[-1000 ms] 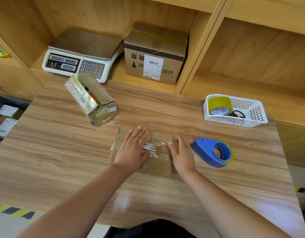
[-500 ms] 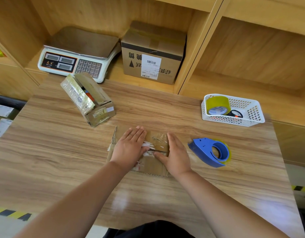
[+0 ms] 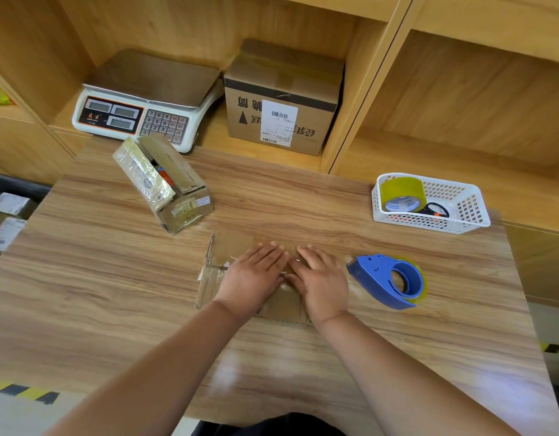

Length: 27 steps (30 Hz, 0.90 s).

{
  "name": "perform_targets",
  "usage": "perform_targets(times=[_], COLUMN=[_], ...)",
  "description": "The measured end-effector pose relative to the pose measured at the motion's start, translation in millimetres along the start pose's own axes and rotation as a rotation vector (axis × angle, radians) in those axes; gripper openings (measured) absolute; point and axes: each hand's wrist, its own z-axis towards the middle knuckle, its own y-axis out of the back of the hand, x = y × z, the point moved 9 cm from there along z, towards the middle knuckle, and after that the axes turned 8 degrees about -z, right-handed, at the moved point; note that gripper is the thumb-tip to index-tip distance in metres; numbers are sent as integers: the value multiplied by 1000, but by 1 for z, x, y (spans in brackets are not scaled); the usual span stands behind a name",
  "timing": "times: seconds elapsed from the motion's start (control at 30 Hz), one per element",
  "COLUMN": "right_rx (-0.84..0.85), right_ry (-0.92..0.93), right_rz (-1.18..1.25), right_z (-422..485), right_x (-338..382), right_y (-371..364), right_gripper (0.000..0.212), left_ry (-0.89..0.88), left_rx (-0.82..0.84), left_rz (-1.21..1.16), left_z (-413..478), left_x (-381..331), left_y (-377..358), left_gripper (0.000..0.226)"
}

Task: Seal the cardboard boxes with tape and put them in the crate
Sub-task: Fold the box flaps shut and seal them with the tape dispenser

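In the middle of the frame, a bit low, a small flat cardboard box (image 3: 210, 283) lies on the wooden table (image 3: 114, 294). Both hands are on top of it. The left hand (image 3: 253, 278) and the right hand (image 3: 322, 280) lie flat side by side. Their fingers are straight and close together, and they press down on the shiny tape across the lid.

I think this box is light. The card looks thin, so the top could dent if you push hard. The tape looks slippery. The best way to lift it is with one hand on each of two facing sides, where the card is stiff.

I count three cardboard boxes: this one, an open box (image 3: 177, 196) in the upper left, and a big box (image 3: 281, 99) on the shelf. There are two rolls of tape: one in the blue tape holder (image 3: 385, 278) just right of the hands, and one yellow roll (image 3: 402, 190) in the white basket (image 3: 466, 223). A dark bin (image 3: 7, 187) at the left edge may be the crate.
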Motion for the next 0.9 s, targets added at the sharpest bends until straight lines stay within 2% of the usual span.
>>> perform_targets(times=[0.3, 0.47, 0.57, 0.77, 0.9], right_rx=[-85, -16, 14, 32, 64], right_ry=[34, 60, 134, 176, 156], right_rz=[-19, -95, -150, -140, -81], right_z=[-3, -4, -5, -11, -12], right_x=[3, 3, 2, -1, -2], right_y=[3, -4, -6, -10, -9], right_gripper=[39, 60, 58, 55, 44], left_ry=[7, 0, -17, 23, 94], left_rx=[-119, -124, -117, -58, 102], left_rz=[-7, -2, -7, 19, 17], left_z=[0, 0, 0, -3, -10], left_x=[-6, -5, -2, 3, 7], left_y=[-3, -5, -5, -6, -14], left_gripper=[35, 35, 35, 33, 41])
